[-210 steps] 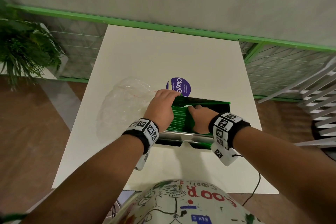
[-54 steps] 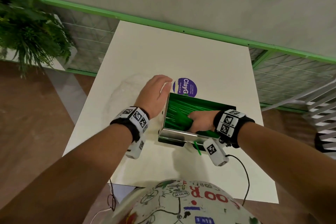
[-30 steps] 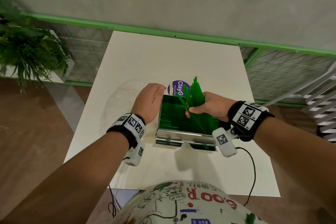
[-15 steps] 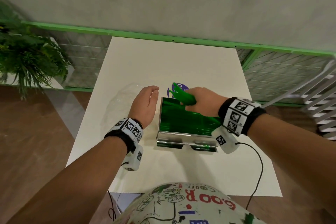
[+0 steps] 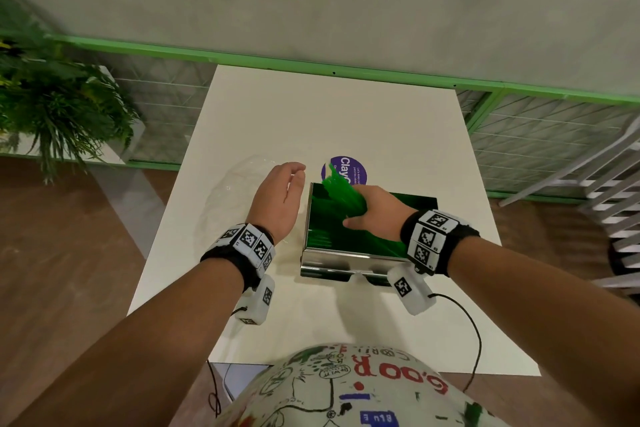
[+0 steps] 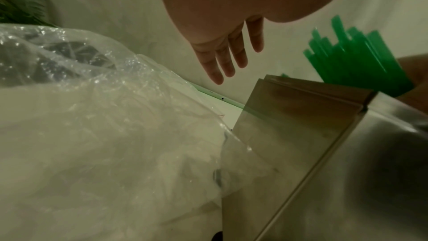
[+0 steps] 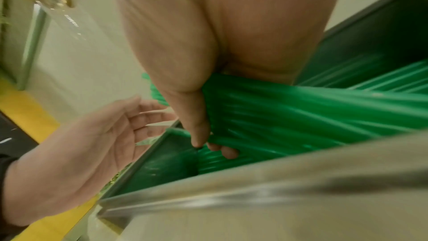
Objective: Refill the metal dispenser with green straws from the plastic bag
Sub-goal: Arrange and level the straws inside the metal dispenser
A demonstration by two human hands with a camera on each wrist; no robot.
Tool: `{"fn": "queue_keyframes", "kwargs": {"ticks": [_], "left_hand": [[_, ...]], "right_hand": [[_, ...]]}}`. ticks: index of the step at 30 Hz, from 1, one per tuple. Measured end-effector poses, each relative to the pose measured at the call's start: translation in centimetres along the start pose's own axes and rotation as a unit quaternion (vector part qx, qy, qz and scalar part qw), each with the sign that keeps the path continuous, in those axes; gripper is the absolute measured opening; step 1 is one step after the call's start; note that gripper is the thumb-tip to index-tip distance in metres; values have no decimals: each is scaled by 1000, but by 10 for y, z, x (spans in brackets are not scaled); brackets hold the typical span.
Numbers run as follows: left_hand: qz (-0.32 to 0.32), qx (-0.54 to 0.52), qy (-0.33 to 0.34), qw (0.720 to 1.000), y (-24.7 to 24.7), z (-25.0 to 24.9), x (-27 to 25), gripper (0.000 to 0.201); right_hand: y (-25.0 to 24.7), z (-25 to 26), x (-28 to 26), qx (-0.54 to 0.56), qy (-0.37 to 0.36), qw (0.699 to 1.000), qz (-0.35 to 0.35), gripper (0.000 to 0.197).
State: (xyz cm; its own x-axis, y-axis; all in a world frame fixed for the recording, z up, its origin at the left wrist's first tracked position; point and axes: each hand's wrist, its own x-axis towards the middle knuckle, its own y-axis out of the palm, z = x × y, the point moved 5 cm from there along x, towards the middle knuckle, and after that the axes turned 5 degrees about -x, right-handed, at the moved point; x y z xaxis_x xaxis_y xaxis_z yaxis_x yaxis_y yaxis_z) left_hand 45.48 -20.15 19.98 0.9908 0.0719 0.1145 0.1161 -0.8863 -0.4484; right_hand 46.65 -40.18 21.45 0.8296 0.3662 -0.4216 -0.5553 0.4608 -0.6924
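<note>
The open metal dispenser [image 5: 332, 262] sits mid-table with green straws lying inside. My right hand [image 5: 375, 215] grips a bundle of green straws [image 5: 341, 192] above its left half, the ends pointing up and away past the far left corner. The same bundle [image 7: 289, 114] shows in the right wrist view with thumb and fingers wrapped round it. My left hand [image 5: 280, 198] hovers beside the dispenser's left wall [image 6: 289, 116], fingers [image 6: 228, 58] straight, holding nothing. The clear plastic bag [image 5: 235, 191] lies crumpled under and left of that hand, and it looks empty [image 6: 104, 125].
A purple round sticker [image 5: 349, 172] lies on the white table [image 5: 329, 114] just behind the dispenser. A potted plant [image 5: 52, 104] stands off the table's left side. A green rail and wall run behind the table. A cable [image 5: 474, 333] trails from my right wrist.
My right hand lifted a bundle of straws out of the dispenser, then tipped and lowered it toward the left end. My left hand stayed beside the left wall, fingers straightening.
</note>
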Motion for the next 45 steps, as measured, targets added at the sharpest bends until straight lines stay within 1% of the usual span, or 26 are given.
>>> {"fn": "queue_keyframes", "kwargs": {"ticks": [1,3,5,7,10,12,14,17,19,23,26,28,30,33,35,37,40,43,45], "left_hand": [[3,1,-1,1000,1,0,0,33],[11,6,-2,1000,2,1,0,33],[19,13,-1,1000,4,2,-1,34],[25,18,1,1000,6,1,-1,33],[31,19,5,999,9,-1,-1,32],[32,18,9,999,10,-3,-1,32],[32,17,13,999,11,-4,-1,33],[37,18,13,999,12,-5,-3,33],[39,23,13,999,12,-4,-3,33],[33,11,-6,999,9,-1,-4,31],[26,9,-6,1000,7,-1,-5,31],[28,16,-4,999,5,-1,-5,31],[33,20,-3,999,4,-1,-5,31],[38,13,-8,999,3,4,-6,32],[30,2,-8,1000,1,5,-8,37],[19,3,16,1000,-3,0,-11,45],[33,54,89,994,-4,-18,-16,55],[77,120,142,979,5,-36,-20,54],[108,163,169,966,16,-42,-22,49]], "right_hand": [[0,-7,-2,-4,12,1000,15,42],[2,-17,-7,-12,29,998,50,24],[2,-21,-10,-24,30,997,66,9],[-1,-18,-11,-46,23,997,63,3],[-9,-8,-13,-60,6,997,47,3],[-16,-1,-14,-33,-4,999,30,5],[-26,7,-16,11,-14,1000,-3,10],[-46,25,-22,98,-35,993,-48,15],[-59,38,-26,127,-55,989,-62,16],[-70,52,-24,61,-82,992,-75,15],[-62,50,-18,32,-84,995,-37,16],[-53,43,-14,35,-75,996,-11,17],[-44,33,-11,30,-65,997,1,19],[-32,13,-6,-30,-34,999,4,21],[-23,3,-4,-102,-16,995,15,24],[-11,-2,-6,-174,-16,984,34,29],[6,-6,-6,-238,-18,969,58,51],[2,-10,-3,-222,-10,973,64,63],[-11,-10,-2,-192,-4,980,60,61]]}}
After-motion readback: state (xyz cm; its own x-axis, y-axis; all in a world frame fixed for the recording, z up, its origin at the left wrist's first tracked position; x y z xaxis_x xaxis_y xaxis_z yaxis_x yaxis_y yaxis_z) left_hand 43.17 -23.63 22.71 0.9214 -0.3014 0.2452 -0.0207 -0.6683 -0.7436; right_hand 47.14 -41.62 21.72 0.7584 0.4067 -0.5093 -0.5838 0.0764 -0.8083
